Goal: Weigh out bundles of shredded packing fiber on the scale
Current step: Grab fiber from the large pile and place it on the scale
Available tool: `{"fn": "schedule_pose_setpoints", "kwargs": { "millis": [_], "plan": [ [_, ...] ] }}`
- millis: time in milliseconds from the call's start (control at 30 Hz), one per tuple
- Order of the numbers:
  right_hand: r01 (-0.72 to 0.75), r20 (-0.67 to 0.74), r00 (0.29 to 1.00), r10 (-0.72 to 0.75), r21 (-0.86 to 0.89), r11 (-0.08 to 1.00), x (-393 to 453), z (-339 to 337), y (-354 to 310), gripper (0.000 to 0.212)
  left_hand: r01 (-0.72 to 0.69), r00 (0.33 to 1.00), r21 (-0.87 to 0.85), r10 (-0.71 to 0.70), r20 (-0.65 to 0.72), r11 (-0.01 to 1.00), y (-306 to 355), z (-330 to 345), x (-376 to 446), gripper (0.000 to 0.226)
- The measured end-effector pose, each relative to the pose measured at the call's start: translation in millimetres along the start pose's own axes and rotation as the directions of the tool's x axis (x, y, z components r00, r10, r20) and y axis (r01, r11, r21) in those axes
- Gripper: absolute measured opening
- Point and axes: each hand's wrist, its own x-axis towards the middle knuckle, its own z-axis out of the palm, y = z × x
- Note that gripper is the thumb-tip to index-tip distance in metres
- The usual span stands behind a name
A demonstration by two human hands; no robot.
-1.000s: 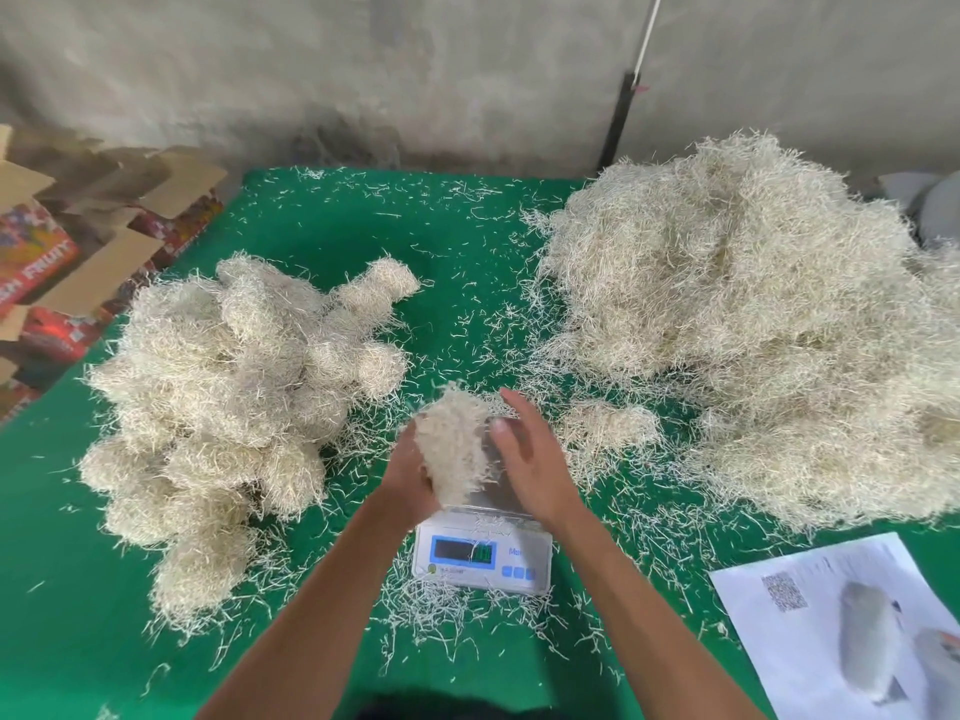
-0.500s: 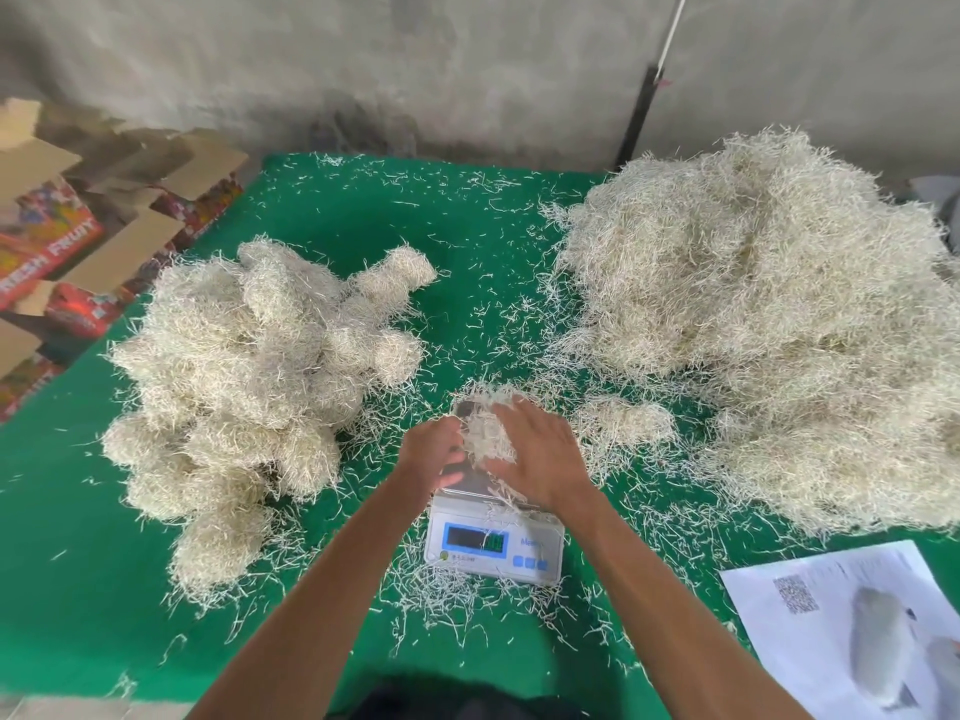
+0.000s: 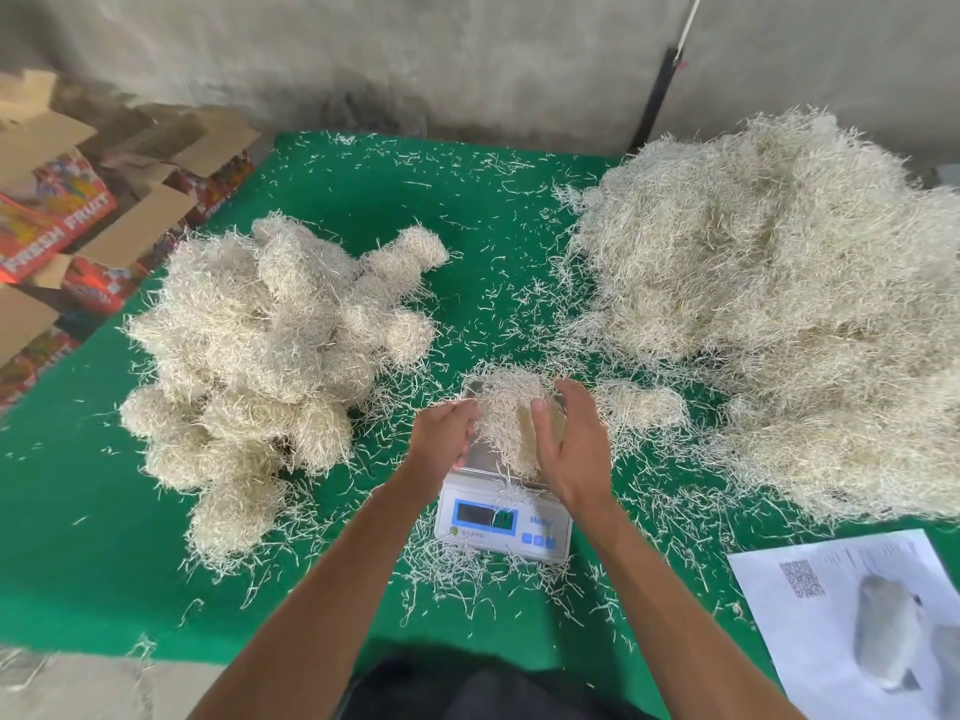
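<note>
A compact bundle of pale shredded fiber (image 3: 506, 413) sits on the pan of a small white digital scale (image 3: 501, 519) near the table's front middle. My left hand (image 3: 441, 433) curls against the bundle's left side, fingertips buried in the fiber. My right hand (image 3: 571, 449) cups its right side with the thumb on the near face. The scale's display is lit but unreadable. A big loose heap of fiber (image 3: 779, 304) fills the right of the table. Several finished bundles (image 3: 260, 345) lie piled at the left.
A small loose clump (image 3: 641, 407) lies just right of the scale. Stray shreds litter the green table cover (image 3: 363, 200). A printed sheet (image 3: 857, 615) lies at the front right. Open cardboard fruit boxes (image 3: 78, 226) stand beyond the left edge; a grey wall is behind.
The bundle, held upright above the scale a second ago, has come down onto the pan. Both hands have followed it down and now sit at its sides.
</note>
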Motion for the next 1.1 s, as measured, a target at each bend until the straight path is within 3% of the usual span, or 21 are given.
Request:
{"fn": "schedule_pose_setpoints", "kwargs": {
  "millis": [100, 233, 300, 467, 600, 700, 867, 1100],
  "plan": [
    [-0.015, -0.048, 0.999, 0.017, 0.052, 0.999, -5, 1, 1, 0.067, -0.003, 1.0, 0.112, 0.001, 0.012, 0.994, -11, -3, -3, 0.029],
    [-0.072, -0.123, 0.989, 0.081, 0.074, 0.995, -9, -1, 4, 0.052, 0.037, 0.984, 0.411, -0.105, 0.146, 0.911, -39, 0, -19, 0.028],
    [-0.122, -0.134, 0.982, 0.134, 0.098, 0.988, -10, -4, 5, 0.055, 0.08, 0.97, 0.374, -0.158, 0.185, 0.924, -50, 10, -30, 0.022],
    [-0.208, -0.141, 0.963, 0.229, 0.152, 0.966, -18, -13, 15, 0.065, 0.166, 0.956, 0.069, -0.178, 0.232, 0.984, -66, 58, -56, 0.015],
    [-0.221, -0.162, 0.954, 0.253, 0.191, 0.956, -24, -18, 20, 0.06, 0.132, 0.903, 0.129, -0.173, 0.393, 0.983, -64, 107, -76, 0.024],
    [-0.227, -0.19, 0.945, 0.266, 0.204, 0.952, -28, -23, 23, 0.055, 0.072, 0.858, 0.185, -0.156, 0.49, 0.98, -64, 128, -87, 0.019],
    [-0.261, -0.209, 0.924, 0.321, 0.27, 0.927, -30, -32, 28, 0.051, 0.02, 0.916, 0.088, -0.053, 0.397, 0.996, -61, 112, -83, 0.012],
    [-0.298, -0.076, 0.937, 0.34, 0.333, 0.894, -45, -15, 16, 0.054, -0.117, 0.99, -0.133, 0.126, 0.067, 0.984, -62, 44, -70, 0.015]
  ]
}}
